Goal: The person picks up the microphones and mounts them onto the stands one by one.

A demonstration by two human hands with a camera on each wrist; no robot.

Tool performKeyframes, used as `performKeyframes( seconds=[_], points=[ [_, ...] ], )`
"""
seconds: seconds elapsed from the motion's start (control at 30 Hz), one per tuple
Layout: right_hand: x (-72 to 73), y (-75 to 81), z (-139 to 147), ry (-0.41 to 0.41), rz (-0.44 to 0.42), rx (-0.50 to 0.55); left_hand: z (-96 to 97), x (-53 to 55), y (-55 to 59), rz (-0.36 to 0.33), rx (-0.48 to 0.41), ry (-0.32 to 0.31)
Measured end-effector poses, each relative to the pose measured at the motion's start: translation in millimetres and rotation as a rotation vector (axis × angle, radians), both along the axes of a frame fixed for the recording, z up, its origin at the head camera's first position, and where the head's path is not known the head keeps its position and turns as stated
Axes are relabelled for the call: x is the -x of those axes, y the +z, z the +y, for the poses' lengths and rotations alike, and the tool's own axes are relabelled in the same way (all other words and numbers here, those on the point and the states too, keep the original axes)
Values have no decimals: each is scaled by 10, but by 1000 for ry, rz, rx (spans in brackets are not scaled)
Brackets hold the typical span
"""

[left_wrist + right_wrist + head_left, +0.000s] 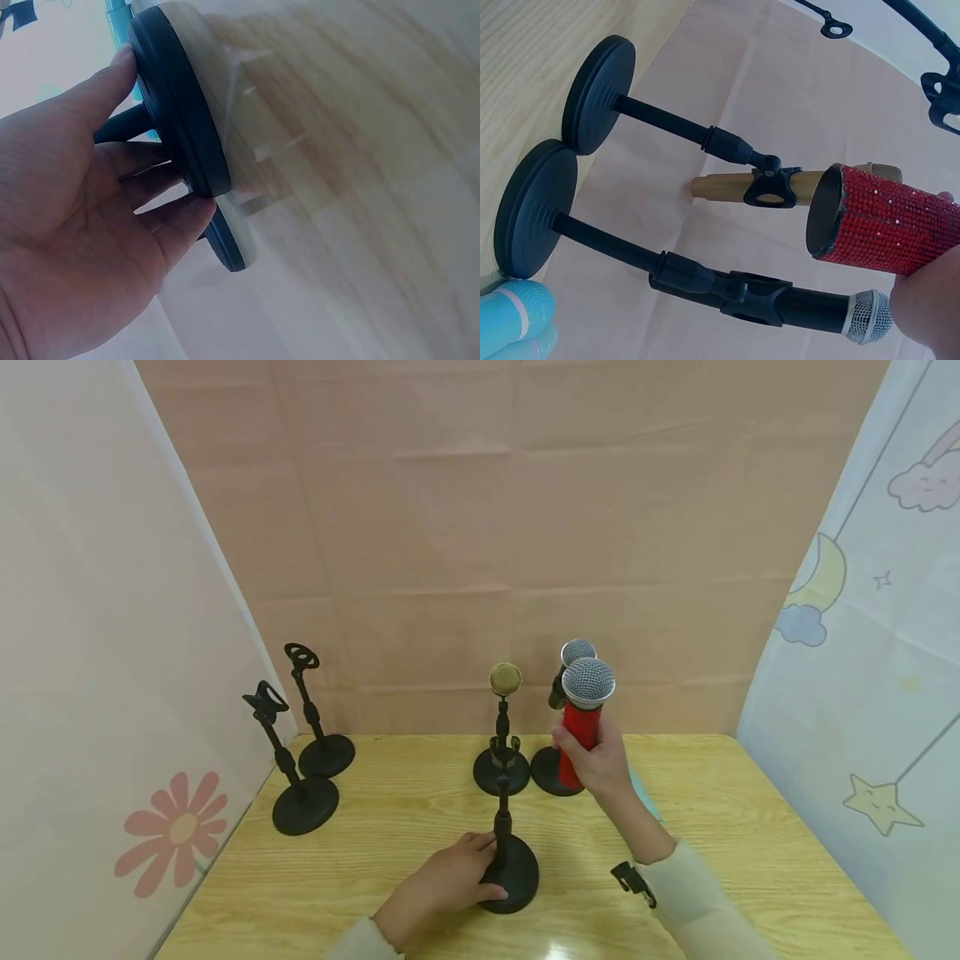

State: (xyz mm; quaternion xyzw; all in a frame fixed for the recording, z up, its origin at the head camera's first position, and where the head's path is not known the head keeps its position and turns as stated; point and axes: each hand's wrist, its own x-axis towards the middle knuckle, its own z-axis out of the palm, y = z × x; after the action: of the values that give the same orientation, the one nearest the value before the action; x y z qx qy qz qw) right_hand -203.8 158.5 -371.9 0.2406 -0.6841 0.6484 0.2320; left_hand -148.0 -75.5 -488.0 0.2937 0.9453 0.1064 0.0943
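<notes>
My right hand [606,762] grips a red microphone [581,727] with a silver mesh head, held upright in the air. Its studded, glittering handle [892,221] shows a dark lower end in the right wrist view. At the front of the table, my left hand [457,872] holds the round base of a black microphone stand [512,881]. In the left wrist view the thumb lies on one side of that base [180,105] and the fingertips reach its lower edge. The stand's empty clip [504,752] points up, overlapping the stand behind it.
Behind stand a gold microphone [506,679] and a black microphone with a silver head [578,652], each clipped in a stand. Two empty stands [305,806] [327,755] are at the left. Turquoise objects [514,315] lie beside the right-hand stand. Fabric walls border the table [405,810].
</notes>
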Motion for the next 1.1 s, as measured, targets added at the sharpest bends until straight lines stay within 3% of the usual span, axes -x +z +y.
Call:
performKeyframes(
  seconds=[0.23,0.4,0.73,1.1],
  points=[
    [-34,50,-93,-24,-64,6,51,-16,13,-3,8,-16],
    [-37,83,-151,-32,-29,-14,89,-16,15,6,13,-36],
    [32,129,-236,94,80,25,161,-32,19,-1,16,-27],
    [40,172,-338,124,78,-51,240,-45,-20,27,14,-32]
  ],
)
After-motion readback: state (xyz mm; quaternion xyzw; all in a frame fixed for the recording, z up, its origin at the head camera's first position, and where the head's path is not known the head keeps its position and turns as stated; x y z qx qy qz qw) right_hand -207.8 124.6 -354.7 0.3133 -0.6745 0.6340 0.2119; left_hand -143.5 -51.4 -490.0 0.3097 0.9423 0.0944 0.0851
